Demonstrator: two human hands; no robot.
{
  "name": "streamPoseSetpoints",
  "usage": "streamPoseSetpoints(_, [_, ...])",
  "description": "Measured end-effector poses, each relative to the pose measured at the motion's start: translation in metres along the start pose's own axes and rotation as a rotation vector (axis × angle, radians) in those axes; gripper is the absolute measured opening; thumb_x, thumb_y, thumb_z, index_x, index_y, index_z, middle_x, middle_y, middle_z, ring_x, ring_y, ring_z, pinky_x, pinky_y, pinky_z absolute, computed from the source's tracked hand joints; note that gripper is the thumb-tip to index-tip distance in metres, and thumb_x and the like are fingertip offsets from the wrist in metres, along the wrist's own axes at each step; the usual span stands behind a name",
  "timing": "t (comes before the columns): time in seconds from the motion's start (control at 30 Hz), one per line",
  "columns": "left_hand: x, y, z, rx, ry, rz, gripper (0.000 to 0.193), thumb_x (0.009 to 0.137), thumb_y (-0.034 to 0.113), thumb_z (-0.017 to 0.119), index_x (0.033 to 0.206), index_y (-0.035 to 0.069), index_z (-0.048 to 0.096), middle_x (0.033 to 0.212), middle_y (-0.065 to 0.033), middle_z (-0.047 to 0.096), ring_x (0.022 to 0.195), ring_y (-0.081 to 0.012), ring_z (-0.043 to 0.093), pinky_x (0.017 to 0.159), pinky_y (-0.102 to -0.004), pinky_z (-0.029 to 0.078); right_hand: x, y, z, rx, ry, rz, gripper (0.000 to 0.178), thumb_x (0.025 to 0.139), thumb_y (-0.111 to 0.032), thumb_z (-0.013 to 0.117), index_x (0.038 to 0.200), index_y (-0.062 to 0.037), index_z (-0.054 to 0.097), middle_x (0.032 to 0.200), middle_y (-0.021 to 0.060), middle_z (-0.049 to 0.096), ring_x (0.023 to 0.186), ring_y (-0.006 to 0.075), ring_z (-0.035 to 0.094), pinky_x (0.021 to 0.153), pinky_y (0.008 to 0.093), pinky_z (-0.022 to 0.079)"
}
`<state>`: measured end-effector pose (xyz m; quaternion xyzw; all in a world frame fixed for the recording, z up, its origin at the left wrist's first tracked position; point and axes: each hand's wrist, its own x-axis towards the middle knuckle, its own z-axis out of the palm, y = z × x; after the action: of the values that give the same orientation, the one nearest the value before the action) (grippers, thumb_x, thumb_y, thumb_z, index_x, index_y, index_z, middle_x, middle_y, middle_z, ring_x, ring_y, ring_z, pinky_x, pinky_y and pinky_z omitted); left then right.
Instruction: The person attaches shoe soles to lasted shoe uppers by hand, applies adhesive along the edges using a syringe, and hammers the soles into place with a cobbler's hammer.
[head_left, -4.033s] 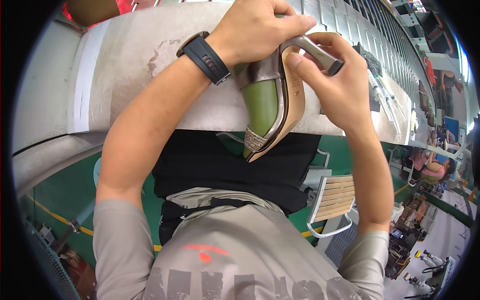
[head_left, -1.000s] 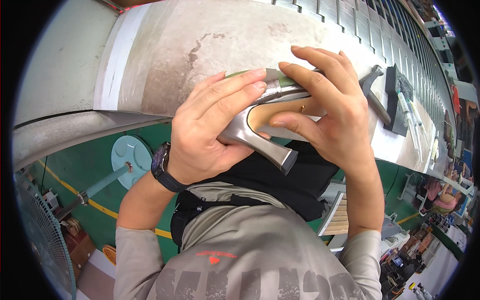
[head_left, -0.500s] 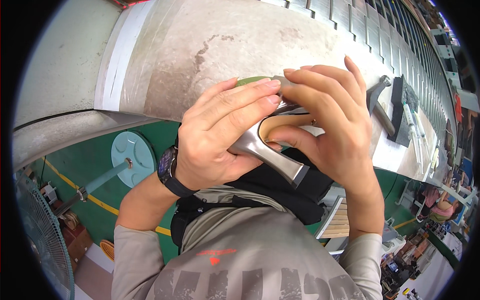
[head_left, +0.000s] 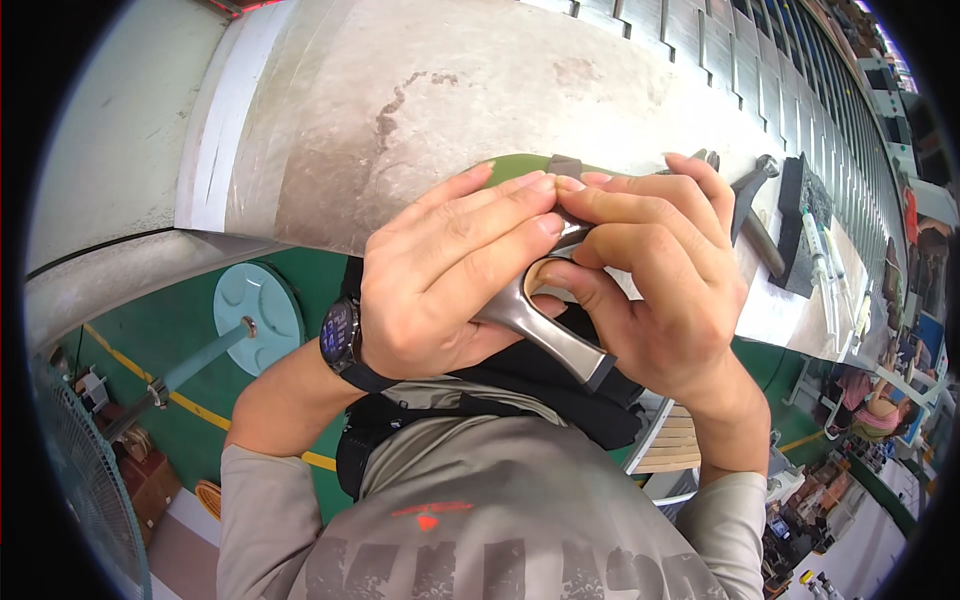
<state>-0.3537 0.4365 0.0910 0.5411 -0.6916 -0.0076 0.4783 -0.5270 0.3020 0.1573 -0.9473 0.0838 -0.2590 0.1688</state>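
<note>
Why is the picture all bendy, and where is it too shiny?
Head view: the fisheye lens bends straight edges and leaves dark corners; head view: glare whitens the table beyond the right fingers, and the heel gleams.

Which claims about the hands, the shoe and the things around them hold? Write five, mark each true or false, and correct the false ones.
1. The left hand and the right hand both hold the high-heeled shoe. True.
2. The watch is on the right wrist. False: it is on the left wrist.
3. A hammer-like tool lies to the right of the right hand. True.
4. The shoe's heel tip points away from the person's body. False: it points toward the body.
5. Green shows on the shoe. True.
</note>
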Motion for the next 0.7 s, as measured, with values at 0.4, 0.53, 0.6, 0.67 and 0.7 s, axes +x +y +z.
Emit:
streamPoseSetpoints(0.4, [-0.003, 0.004, 0.016, 0.003, 0.105, -0.015, 0.050, 0.078, 0.016, 0.088, 0.123, 0.000, 0.071, 0.126, -0.0201, 0.073, 0.116, -0.0336, 0.073, 0.098, -0.0462, 0.059, 0.032, -0.009, -0.022, 0.030, -0.209, 0.245, 0.036, 0.061, -0.009, 0.094, 0.084, -0.0045, 0.067, 0.085, 0.0073, 0.073, 0.081, 0.0270, 0.069, 0.074, 0.0367, 0.052])
streamPoseSetpoints(0.53, [0.000, 0.003, 0.015, -0.010, 0.064, -0.047, 0.059, 0.081, 0.016, 0.090, 0.130, -0.005, 0.064, 0.131, -0.0273, 0.069, 0.117, -0.0391, 0.072, 0.101, -0.0479, 0.058, 0.029, 0.013, -0.023, -0.009, -0.176, 0.174, 0.046, 0.064, -0.022, 0.094, 0.099, -0.0031, 0.071, 0.091, 0.0081, 0.073, 0.085, 0.0289, 0.069, 0.083, 0.0412, 0.051])
streamPoseSetpoints(0.6, [0.008, 0.003, 0.012, -0.007, 0.055, -0.045, 0.065, 0.080, 0.014, 0.091, 0.135, -0.006, 0.062, 0.133, -0.0273, 0.068, 0.117, -0.0398, 0.072, 0.100, -0.0466, 0.058, 0.017, 0.029, -0.021, -0.098, -0.159, 0.119, 0.054, 0.070, -0.034, 0.092, 0.110, -0.0029, 0.074, 0.103, 0.0093, 0.076, 0.099, 0.0302, 0.071, 0.097, 0.0471, 0.051])
streamPoseSetpoints(0.67, [0.013, 0.012, 0.015, -0.089, 0.036, -0.184, 0.070, 0.079, 0.012, 0.091, 0.138, -0.007, 0.060, 0.137, -0.0263, 0.066, 0.118, -0.0407, 0.071, 0.101, -0.0447, 0.058, 0.005, 0.042, -0.015, -0.169, -0.037, -0.031, 0.062, 0.074, -0.046, 0.086, 0.118, -0.0035, 0.075, 0.122, 0.0116, 0.075, 0.119, 0.0331, 0.068, 0.111, 0.0555, 0.043])
streamPoseSetpoints(0.7, [0.019, 0.021, 0.015, -0.184, 0.073, -0.321, 0.070, 0.079, 0.010, 0.089, 0.140, -0.006, 0.060, 0.140, -0.0259, 0.065, 0.121, -0.0410, 0.070, 0.101, -0.0431, 0.058, 0.000, 0.049, -0.014, -0.165, -0.041, -0.012, 0.068, 0.075, -0.053, 0.082, 0.121, -0.0042, 0.075, 0.131, 0.0127, 0.072, 0.129, 0.0359, 0.064, 0.114, 0.0571, 0.041])
